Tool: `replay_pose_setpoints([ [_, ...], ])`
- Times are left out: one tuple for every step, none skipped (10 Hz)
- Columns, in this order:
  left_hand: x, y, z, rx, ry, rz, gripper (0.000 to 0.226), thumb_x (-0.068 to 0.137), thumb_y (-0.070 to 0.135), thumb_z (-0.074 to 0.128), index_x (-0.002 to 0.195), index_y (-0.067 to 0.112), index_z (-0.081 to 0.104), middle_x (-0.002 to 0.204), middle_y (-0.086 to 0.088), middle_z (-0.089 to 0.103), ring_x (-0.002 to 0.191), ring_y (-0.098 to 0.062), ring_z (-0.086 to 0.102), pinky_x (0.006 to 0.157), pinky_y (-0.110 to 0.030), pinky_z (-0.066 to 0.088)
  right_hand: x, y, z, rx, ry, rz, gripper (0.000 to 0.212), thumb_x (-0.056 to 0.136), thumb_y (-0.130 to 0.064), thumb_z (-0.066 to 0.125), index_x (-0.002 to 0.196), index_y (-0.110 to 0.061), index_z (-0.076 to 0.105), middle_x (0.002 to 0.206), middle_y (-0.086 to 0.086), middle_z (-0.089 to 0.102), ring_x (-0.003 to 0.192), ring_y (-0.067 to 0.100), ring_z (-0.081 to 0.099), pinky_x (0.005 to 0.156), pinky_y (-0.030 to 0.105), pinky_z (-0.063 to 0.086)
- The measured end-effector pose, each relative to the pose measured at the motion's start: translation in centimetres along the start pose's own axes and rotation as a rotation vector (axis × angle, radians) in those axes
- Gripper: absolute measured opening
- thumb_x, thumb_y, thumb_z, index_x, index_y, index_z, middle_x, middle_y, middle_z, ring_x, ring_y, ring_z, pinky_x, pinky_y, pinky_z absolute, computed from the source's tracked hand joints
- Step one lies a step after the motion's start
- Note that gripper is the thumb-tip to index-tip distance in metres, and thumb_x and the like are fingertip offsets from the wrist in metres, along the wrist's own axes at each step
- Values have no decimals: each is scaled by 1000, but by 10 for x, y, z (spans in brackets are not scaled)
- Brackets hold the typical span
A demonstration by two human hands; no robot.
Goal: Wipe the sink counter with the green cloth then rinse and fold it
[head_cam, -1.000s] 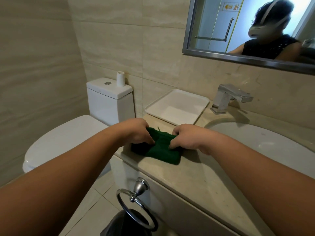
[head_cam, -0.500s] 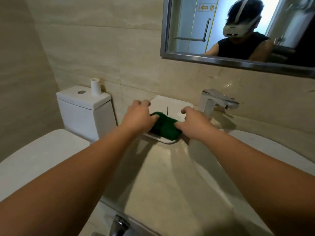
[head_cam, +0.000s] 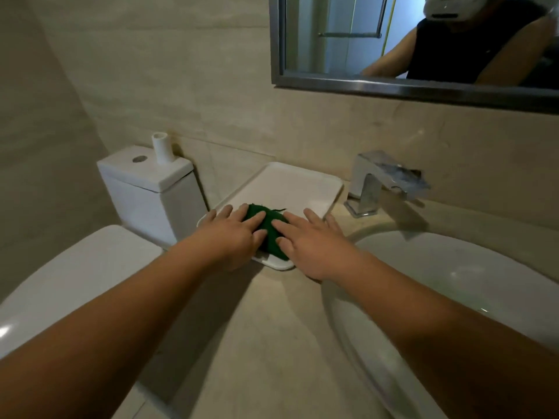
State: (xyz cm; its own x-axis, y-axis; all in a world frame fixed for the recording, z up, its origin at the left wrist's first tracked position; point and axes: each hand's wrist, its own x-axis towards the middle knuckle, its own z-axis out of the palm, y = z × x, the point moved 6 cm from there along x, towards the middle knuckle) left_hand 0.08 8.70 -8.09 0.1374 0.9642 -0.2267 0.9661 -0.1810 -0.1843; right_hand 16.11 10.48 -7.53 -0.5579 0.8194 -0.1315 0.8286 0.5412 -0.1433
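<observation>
The folded green cloth [head_cam: 266,229] lies at the near end of a white rectangular tray [head_cam: 290,186] on the beige sink counter [head_cam: 257,328]. My left hand [head_cam: 234,231] rests flat on the cloth's left side, fingers spread. My right hand [head_cam: 311,240] lies flat on its right side, fingers spread too. Both palms press down on the cloth and cover most of it; neither hand grips it. The white sink basin [head_cam: 453,282] lies to the right.
A chrome faucet [head_cam: 384,179] stands behind the basin, right of the tray. A white toilet tank [head_cam: 148,189] with a small white tube [head_cam: 163,148] on it sits left of the counter, its lid [head_cam: 69,279] below. A mirror [head_cam: 417,43] hangs above.
The cloth went from the counter's front edge into the tray. My hands, which pinched it, now lie flat and spread on top of it.
</observation>
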Motion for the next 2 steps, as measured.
replay_pose_setpoints([
  [-1, -7, 7, -139, -80, -93, 68, 105, 61, 11, 168, 41, -7, 179, -5, -12, 163, -40, -3, 129, -62, 5, 2, -2, 1, 20, -43, 16, 57, 109, -51, 18, 165, -43, 11, 176, -10, 5, 161, 33, 3, 125, 64, 2],
  [-35, 0, -14, -443, 2, -149, 64, 109, 63, 21, 167, 48, -3, 179, -4, -4, 164, -36, 3, 131, -55, 5, -23, 4, -29, 190, -87, 31, 62, 108, -55, 29, 166, -42, 9, 177, -4, 3, 162, 30, -1, 128, 59, 7],
])
